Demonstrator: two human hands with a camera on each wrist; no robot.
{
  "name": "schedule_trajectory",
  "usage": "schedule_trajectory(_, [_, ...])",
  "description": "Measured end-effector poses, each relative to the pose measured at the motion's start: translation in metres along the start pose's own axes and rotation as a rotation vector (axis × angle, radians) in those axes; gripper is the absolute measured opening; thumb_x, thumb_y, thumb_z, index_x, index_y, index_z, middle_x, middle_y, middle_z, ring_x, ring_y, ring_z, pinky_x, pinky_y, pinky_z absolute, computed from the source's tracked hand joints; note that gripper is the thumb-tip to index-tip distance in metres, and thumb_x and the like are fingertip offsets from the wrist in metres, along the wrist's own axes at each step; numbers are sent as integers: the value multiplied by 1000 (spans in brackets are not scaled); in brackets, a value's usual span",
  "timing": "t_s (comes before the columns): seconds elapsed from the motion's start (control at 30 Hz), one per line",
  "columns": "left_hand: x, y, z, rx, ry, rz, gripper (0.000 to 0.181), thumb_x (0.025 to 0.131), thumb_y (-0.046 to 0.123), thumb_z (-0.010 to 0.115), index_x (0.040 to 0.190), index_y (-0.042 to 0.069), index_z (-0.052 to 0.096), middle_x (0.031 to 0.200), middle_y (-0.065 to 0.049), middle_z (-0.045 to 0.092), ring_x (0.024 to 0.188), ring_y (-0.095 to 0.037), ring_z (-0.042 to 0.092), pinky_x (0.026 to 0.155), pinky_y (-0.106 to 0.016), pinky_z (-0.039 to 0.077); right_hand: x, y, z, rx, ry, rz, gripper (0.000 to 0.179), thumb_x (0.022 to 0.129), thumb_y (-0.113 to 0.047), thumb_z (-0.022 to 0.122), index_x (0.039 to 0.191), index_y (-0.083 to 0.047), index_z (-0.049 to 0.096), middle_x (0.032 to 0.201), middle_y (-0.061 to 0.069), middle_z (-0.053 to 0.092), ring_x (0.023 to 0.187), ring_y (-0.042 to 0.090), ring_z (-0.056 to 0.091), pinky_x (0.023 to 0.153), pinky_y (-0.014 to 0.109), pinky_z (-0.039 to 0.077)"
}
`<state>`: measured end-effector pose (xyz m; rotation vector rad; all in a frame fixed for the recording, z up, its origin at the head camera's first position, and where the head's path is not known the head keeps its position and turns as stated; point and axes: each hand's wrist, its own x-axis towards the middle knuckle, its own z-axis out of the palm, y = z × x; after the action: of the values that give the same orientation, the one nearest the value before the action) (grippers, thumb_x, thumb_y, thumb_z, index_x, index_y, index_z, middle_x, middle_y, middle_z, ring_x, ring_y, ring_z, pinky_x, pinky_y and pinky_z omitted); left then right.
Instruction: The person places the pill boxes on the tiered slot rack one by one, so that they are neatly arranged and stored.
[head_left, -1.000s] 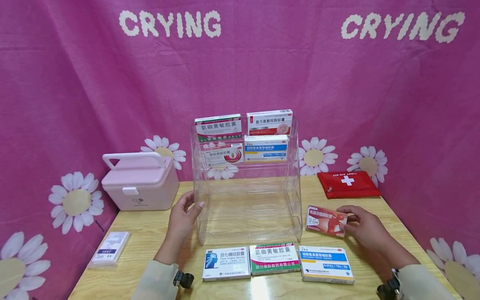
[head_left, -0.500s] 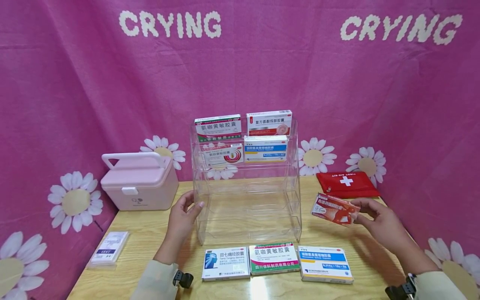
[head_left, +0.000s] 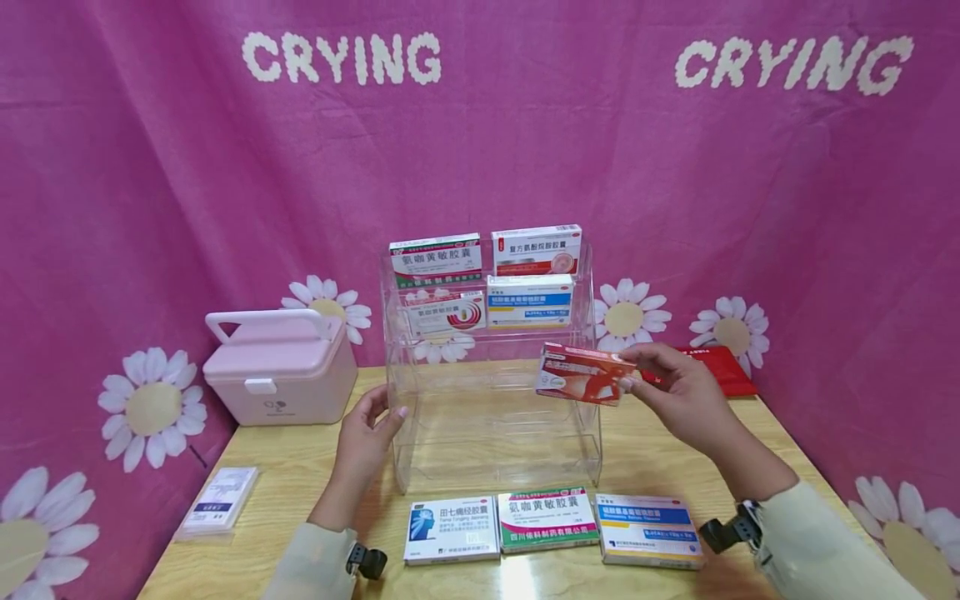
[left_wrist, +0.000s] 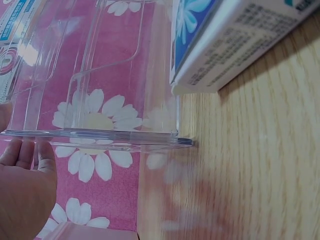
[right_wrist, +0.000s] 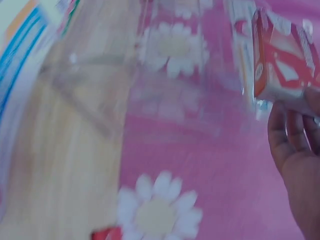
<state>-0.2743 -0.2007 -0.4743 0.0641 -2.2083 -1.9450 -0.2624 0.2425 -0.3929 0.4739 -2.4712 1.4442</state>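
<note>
My right hand (head_left: 686, 400) pinches a red medicine box (head_left: 581, 373) by its right end, thumb in front. The box is in the air before the right side of a clear tiered display rack (head_left: 457, 425). At the rack's left side, my left hand (head_left: 367, 437) grips the side panel; in the left wrist view the thumb and fingers lie on opposite faces of it. Two boxes stand on the top tier, a green-and-white box (head_left: 437, 260) and a red-and-white box (head_left: 537, 250). Below them are a white box with red rings (head_left: 447, 315) and a blue-and-white box (head_left: 529, 302).
Along the front lie a box with a blue head picture (head_left: 452, 530), a green-and-pink box (head_left: 548, 520) and a blue-striped box (head_left: 649, 532). A pink case (head_left: 277, 375) and a small white pack (head_left: 220, 500) are at left. A red first aid pouch (head_left: 727, 372) sits behind my right hand.
My right hand has raised the red medicine box off the right side of the table and carried it left to the rack. The left hand keeps its grip on the rack.
</note>
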Motion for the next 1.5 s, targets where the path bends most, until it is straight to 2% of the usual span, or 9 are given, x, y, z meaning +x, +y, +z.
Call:
schedule_trajectory(0.1, [0, -2, 0, 4, 3, -1, 49, 104, 1, 71, 151, -2, 56, 150, -26, 60, 144, -34, 55, 113, -22, 54, 16, -17, 24, 4, 17, -17, 36, 103, -11, 76, 139, -13, 69, 135, 13, 72, 121, 29, 70, 95, 36, 66])
schedule_trajectory(0.2, [-1, -1, 1, -2, 5, 4, 49, 104, 0, 70, 151, -3, 56, 150, -27, 60, 145, -35, 55, 114, -23, 54, 31, -30, 46, -27, 58, -103, 34, 101, -6, 76, 135, -13, 73, 132, 11, 73, 116, 29, 71, 98, 45, 64])
schedule_trajectory(0.33, [-2, 0, 2, -16, 2, 11, 49, 104, 0, 71, 151, -3, 56, 151, -29, 58, 147, -37, 54, 113, -22, 54, 52, -39, 71, -115, 91, -215, 34, 99, -1, 78, 130, -14, 78, 126, 10, 76, 104, 27, 75, 92, 46, 68])
schedule_trajectory(0.47, [-2, 0, 2, -29, 1, 11, 50, 104, 0, 71, 151, -3, 56, 152, -29, 58, 147, -38, 53, 111, -18, 54, 69, -44, 91, -164, 83, -264, 31, 99, -1, 78, 127, -13, 78, 127, 10, 77, 103, 26, 76, 89, 46, 69])
schedule_trajectory(0.67, [0, -1, 1, -26, 3, 16, 51, 104, 1, 71, 152, -3, 55, 152, -29, 57, 147, -38, 53, 110, -19, 54, 83, -49, 114, -162, 29, -262, 30, 101, -1, 74, 127, -15, 79, 131, 7, 77, 106, 26, 76, 89, 44, 69])
schedule_trajectory(1.03, [-2, -1, 2, -36, 7, 16, 49, 103, -2, 70, 150, -5, 56, 151, -31, 57, 147, -42, 52, 110, -18, 54, 93, -56, 149, -196, -46, -199, 32, 102, -6, 75, 132, -20, 79, 137, 3, 75, 116, 26, 72, 98, 45, 67])
schedule_trajectory(1.23, [0, 1, 2, -14, 12, 24, 49, 104, 0, 70, 151, -4, 56, 148, -28, 60, 146, -39, 55, 108, -15, 54, 97, -56, 158, -130, -55, -229, 30, 103, -6, 75, 131, -16, 79, 134, 7, 77, 119, 27, 73, 98, 43, 67])
schedule_trajectory(1.4, [-1, 0, 2, -20, 8, 44, 49, 103, -2, 70, 149, -7, 55, 147, -30, 61, 144, -37, 55, 102, -8, 52, 95, -58, 163, -106, -84, -189, 27, 104, -7, 74, 129, -15, 78, 131, 6, 76, 115, 25, 74, 95, 40, 67])
schedule_trajectory(1.5, [-2, -1, 2, -17, 9, 39, 48, 104, -2, 70, 149, -6, 56, 148, -29, 61, 145, -38, 55, 103, -10, 53, 93, -58, 166, -98, -101, -168, 27, 104, -7, 73, 130, -14, 77, 133, 6, 76, 115, 26, 74, 94, 39, 67])
